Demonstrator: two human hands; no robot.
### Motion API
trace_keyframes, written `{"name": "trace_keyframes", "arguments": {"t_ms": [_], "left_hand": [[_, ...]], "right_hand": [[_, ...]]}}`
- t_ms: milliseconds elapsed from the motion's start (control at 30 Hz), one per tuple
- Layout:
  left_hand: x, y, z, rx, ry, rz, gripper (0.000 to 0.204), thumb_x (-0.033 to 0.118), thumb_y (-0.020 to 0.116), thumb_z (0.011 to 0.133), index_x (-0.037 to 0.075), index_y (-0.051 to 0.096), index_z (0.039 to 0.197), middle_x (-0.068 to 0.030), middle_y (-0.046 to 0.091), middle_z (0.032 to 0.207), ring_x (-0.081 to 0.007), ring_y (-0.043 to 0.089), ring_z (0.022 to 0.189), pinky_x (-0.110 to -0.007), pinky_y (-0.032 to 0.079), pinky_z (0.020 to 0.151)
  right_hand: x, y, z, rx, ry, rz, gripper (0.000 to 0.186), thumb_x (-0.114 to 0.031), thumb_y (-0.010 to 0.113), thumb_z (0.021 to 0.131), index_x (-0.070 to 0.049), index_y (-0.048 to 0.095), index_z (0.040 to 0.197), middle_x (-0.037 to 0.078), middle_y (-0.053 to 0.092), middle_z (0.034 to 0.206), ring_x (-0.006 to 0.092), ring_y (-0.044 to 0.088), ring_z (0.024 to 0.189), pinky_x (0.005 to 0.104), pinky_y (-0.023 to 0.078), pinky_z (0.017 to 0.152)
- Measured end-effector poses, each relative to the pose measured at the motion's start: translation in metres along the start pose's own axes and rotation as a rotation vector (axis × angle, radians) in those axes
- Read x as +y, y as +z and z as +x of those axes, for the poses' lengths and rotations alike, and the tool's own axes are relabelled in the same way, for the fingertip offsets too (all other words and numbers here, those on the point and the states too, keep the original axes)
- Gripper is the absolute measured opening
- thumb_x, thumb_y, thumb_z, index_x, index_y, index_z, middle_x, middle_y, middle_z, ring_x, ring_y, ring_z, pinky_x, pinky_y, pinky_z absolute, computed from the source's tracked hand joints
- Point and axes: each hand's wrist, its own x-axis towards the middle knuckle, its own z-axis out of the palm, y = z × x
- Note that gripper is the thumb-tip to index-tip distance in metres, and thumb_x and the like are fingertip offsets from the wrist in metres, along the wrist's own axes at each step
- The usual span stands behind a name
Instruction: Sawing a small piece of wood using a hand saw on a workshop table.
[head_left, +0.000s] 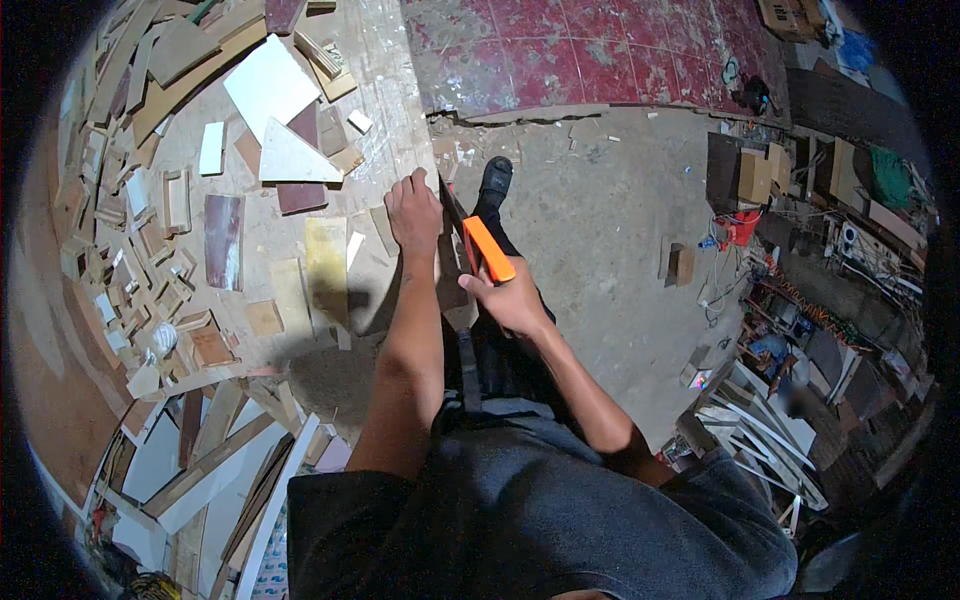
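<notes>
My right hand (513, 297) is closed around the orange handle (488, 250) of a handsaw. The saw's dark, narrow blade (452, 204) points away from me along the right edge of the wooden worktable (385, 110). Just left of the blade, my left hand (414, 214) presses down at the table edge with its fingers bent. What lies under those fingers is hidden. A brown strip of wood or board (452, 265) shows between my forearms, partly in shadow.
Wood offcuts (225, 240), white panels (272, 85) and small box-like frames (176, 200) cover the table's left. Leaning boards (215, 450) stand at lower left. My shoe (497, 175) is on the concrete floor (610, 220). Scrap strips (765, 440), cables and boxes line the right.
</notes>
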Motion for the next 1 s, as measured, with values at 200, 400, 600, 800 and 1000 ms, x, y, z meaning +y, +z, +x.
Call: {"name": "trace_keyframes", "arguments": {"t_ms": [200,400,600,800,1000], "left_hand": [[0.002,0.002,0.0,-0.011,0.002,-0.002,0.026,0.009,0.062,0.085,0.01,0.061,0.11,-0.009,0.06,0.089,-0.0278,0.059,0.089,-0.042,0.045,0.079],[-0.005,0.002,-0.003,0.019,0.005,0.005,0.027,0.008,0.062,0.084,0.009,0.06,0.111,-0.0097,0.059,0.088,-0.0284,0.059,0.089,-0.043,0.044,0.08],[0.007,0.01,0.002,0.016,0.023,-0.015,0.027,0.006,0.061,0.084,0.009,0.06,0.111,-0.0105,0.06,0.089,-0.0292,0.059,0.09,-0.044,0.044,0.079],[-0.001,-0.002,-0.006,0.056,-0.003,-0.022,0.023,0.005,0.061,0.085,0.009,0.062,0.107,-0.0106,0.062,0.088,-0.0302,0.06,0.088,-0.044,0.044,0.078],[0.009,0.011,-0.002,0.0,-0.014,-0.048,0.023,0.005,0.056,0.088,0.008,0.061,0.109,-0.0109,0.066,0.095,-0.0321,0.061,0.093,-0.046,0.044,0.082]], "right_hand": [[-0.009,-0.003,0.023,0.024,-0.043,0.031,0.037,-0.015,0.079,0.082,-0.002,0.048,0.067,0.0,0.048,0.059,0.0102,0.043,0.057,0.0318,0.04,0.054],[-0.002,0.007,-0.015,-0.003,-0.014,0.037,0.036,-0.014,0.08,0.081,-0.001,0.05,0.065,0.001,0.048,0.057,0.0102,0.045,0.055,0.0335,0.041,0.053],[0.002,0.015,0.036,0.092,-0.074,0.012,0.033,-0.016,0.079,0.081,0.001,0.052,0.071,0.003,0.051,0.059,0.0102,0.048,0.057,0.0315,0.044,0.056],[0.028,0.003,-0.032,-0.032,-0.026,0.05,0.031,-0.012,0.077,0.082,0.0,0.051,0.069,0.001,0.048,0.057,0.0103,0.047,0.055,0.0311,0.041,0.053],[0.025,0.017,0.022,0.063,-0.088,0.154,0.037,-0.014,0.076,0.087,-0.003,0.047,0.066,-0.004,0.044,0.057,0.0071,0.04,0.054,0.0297,0.038,0.05]]}}
